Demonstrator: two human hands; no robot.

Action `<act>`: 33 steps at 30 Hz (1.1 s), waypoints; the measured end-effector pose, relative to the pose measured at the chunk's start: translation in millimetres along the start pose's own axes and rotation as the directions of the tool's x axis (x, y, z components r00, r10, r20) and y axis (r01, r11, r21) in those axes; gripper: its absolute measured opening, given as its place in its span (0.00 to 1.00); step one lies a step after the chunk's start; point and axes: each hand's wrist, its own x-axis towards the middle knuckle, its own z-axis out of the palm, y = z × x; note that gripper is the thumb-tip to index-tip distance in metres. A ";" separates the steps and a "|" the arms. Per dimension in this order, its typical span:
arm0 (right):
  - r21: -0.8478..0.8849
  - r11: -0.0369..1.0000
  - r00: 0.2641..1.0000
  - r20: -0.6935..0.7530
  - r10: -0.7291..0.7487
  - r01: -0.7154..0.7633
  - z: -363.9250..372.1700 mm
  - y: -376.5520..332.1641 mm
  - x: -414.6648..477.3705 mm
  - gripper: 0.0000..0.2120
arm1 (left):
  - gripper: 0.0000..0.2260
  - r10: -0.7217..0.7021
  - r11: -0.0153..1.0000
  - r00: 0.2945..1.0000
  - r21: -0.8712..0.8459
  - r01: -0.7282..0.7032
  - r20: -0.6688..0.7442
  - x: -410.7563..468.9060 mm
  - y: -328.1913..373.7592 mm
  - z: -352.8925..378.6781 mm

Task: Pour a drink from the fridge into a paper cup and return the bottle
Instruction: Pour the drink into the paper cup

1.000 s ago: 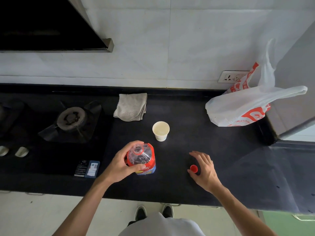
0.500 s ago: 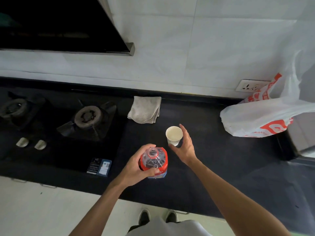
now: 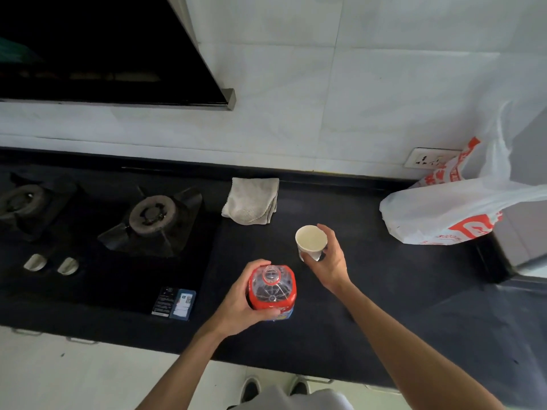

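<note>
On the black kitchen table (image 3: 414, 276), your left hand (image 3: 236, 306) wraps the uncapped clear plastic bottle with red label (image 3: 271, 291); at its 1 o'clock your right hand (image 3: 330, 263) curls round the white paper cup (image 3: 310, 241). Squeeze that light cup or tilt fast, and drink may spill.

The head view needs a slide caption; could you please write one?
Left hand grips the uncapped bottle on the black counter; right hand holds the paper cup beside it.
</note>
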 end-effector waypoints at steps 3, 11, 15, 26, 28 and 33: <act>-0.031 0.998 0.997 -0.061 -0.056 0.054 -15.8 -8.3 -6.4 0.34 | 0.38 0.050 0.999 0.998 0.008 -0.049 -0.049 3.8 0.5 0.4; -0.038 0.992 0.987 -0.107 -0.122 0.119 -75.3 -33.8 -21.3 0.36 | 0.35 0.152 0.988 0.985 0.032 -0.150 -0.083 30.7 25.6 2.3; -0.052 0.987 0.987 -0.052 -0.154 0.151 -106.6 -53.3 -20.8 0.34 | 0.34 0.212 0.975 0.976 0.085 -0.207 -0.047 49.6 56.2 -7.2; -0.079 0.959 0.961 0.077 -0.267 0.273 -167.0 -113.9 -2.1 0.34 | 0.35 0.340 0.791 0.914 0.460 -0.405 0.221 113.6 183.8 -56.1; -0.082 0.953 0.955 0.077 -0.287 0.293 -174.8 -121.8 1.3 0.35 | 0.36 0.315 0.730 0.907 0.539 -0.419 0.278 121.4 206.9 -64.9; -0.100 0.930 0.935 0.056 -0.351 0.355 -188.1 -139.3 7.4 0.35 | 0.36 0.284 0.539 0.874 0.688 -0.485 0.393 131.8 256.1 -78.0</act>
